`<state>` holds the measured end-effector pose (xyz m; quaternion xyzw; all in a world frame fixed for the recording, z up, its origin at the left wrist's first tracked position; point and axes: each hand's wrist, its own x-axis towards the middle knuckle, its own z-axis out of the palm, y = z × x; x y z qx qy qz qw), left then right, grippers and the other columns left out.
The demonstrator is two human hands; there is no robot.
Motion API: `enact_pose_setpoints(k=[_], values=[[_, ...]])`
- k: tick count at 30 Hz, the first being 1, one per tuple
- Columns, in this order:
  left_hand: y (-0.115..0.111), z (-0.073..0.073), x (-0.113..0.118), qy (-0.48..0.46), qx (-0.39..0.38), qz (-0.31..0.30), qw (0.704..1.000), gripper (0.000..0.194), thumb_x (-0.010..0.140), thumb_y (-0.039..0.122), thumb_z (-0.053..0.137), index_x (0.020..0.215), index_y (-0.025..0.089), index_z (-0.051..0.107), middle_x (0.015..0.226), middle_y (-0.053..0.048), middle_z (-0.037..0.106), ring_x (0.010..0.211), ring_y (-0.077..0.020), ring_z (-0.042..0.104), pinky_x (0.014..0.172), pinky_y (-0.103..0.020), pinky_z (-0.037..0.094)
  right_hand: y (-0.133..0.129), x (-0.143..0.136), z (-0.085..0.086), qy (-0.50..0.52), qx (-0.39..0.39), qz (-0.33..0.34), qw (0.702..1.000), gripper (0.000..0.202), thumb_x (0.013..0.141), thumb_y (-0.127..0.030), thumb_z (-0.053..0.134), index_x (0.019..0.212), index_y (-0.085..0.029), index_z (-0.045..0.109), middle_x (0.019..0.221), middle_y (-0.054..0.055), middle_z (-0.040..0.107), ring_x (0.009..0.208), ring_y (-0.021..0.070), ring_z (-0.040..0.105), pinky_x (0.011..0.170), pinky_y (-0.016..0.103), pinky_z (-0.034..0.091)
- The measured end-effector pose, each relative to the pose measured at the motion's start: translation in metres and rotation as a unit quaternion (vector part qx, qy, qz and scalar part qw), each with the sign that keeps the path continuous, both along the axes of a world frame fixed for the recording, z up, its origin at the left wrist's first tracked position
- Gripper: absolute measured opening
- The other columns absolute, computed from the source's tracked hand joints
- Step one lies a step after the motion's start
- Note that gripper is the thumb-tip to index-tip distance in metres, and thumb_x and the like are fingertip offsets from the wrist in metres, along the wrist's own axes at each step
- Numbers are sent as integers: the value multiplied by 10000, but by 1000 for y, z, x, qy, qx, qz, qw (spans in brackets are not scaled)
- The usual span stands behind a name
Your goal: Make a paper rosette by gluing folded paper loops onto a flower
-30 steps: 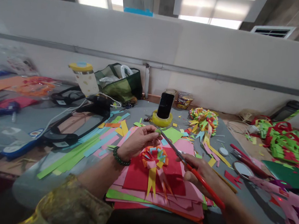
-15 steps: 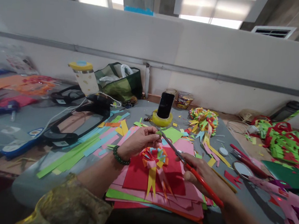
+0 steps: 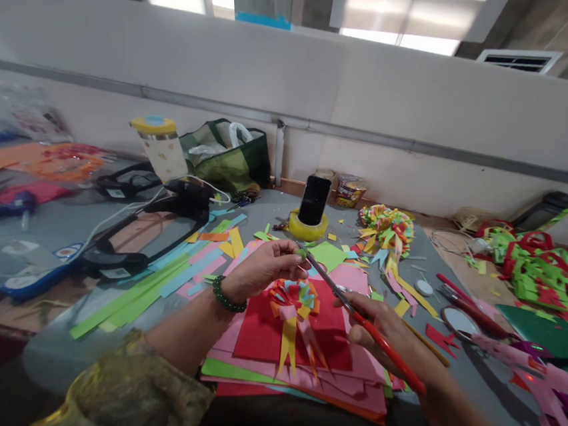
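My left hand point(image 3: 279, 263), a dark green bead bracelet on its wrist, pinches a small green paper piece point(image 3: 302, 253). My right hand point(image 3: 383, 330) is closed around what look like long-nose pliers point(image 3: 370, 332), with a red handle and long slim metal jaws. Their tip reaches the green paper at my left fingertips; whether the jaws grip it is too small to tell. Just below my hands a multicolored paper rosette point(image 3: 297, 301) with yellow and pink ribbon tails lies on red paper point(image 3: 262, 335), atop a stack of colored sheets point(image 3: 293, 374).
Behind my hands a phone point(image 3: 314, 199) stands in a yellow tape roll point(image 3: 307, 227). Paper strips point(image 3: 140, 293) and a black headset strap point(image 3: 149, 253) lie left. To the right are another paper rosette point(image 3: 387, 230), a pink glue gun point(image 3: 534, 371) and red-handled tools point(image 3: 480, 312).
My left fingers have shifted slightly at the green paper, the lower ones opening out a little. The pliers stay almost in place.
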<state>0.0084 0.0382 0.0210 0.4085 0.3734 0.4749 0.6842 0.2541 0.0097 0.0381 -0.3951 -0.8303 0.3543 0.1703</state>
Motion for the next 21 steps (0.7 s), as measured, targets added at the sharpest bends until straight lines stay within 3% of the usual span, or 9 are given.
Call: enact_pose_setpoints(k=[9, 21], values=[[-1, 3, -1, -9, 12, 6, 1000, 429, 542, 306, 933, 705, 166, 562, 646, 29, 656, 569, -109, 654, 631, -248, 560, 0, -1, -1, 10, -2, 0, 1000, 821, 703, -976, 340, 781, -188, 557, 632, -49, 386, 592, 112, 297, 526, 254, 287], [-2, 5, -2, 2, 19, 5, 1000, 385, 564, 350, 927, 700, 138, 636, 659, 17, 663, 555, -81, 624, 590, -205, 536, 1, 0, -1, 0, -4, -7, 1000, 804, 696, -980, 342, 753, -197, 518, 645, -44, 406, 603, 115, 311, 542, 253, 296]])
